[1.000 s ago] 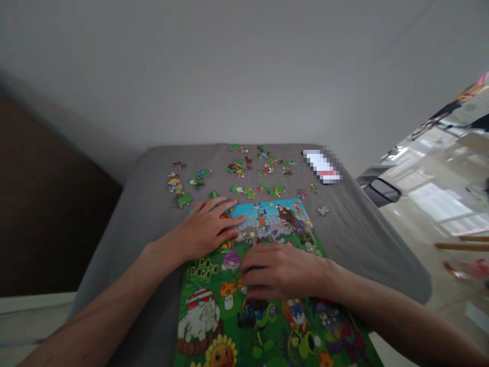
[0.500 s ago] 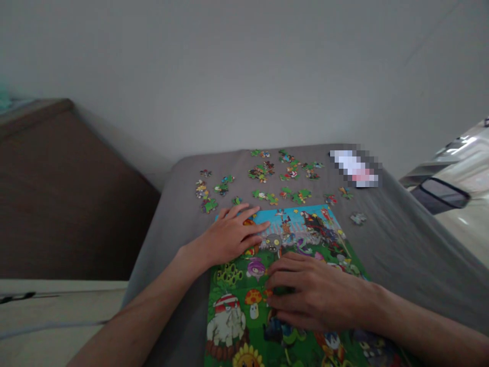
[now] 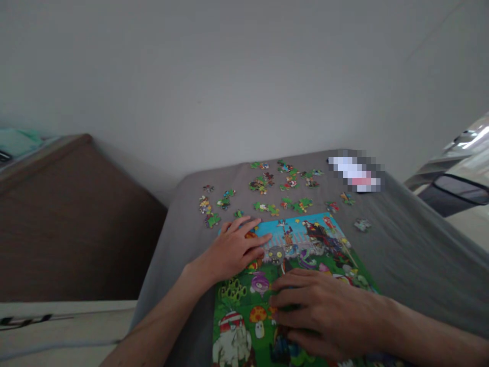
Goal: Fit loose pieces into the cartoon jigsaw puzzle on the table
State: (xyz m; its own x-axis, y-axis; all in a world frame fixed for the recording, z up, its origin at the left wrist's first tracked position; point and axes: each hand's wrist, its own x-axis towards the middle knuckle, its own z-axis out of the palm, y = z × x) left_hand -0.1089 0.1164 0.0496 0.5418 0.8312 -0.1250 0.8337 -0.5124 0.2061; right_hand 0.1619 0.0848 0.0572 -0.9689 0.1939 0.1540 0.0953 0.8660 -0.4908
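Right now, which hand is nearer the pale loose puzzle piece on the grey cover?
Right hand: below-left of the pale puzzle piece; left hand: farther left.

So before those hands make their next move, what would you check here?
Left hand resting flat on the cartoon jigsaw picture, fingers spread: ok.
Right hand curled on the picture; whether it holds a piece: cannot tell.
Loose jigsaw pieces lying on the grey cloth beyond the picture's far edge, not under either hand: ok.
Full view of the picture: not ok, both hands cover parts and its near end runs out of view.
Blurred object lying at the far corner, apart from the pieces: ok, though what it is cannot be told.
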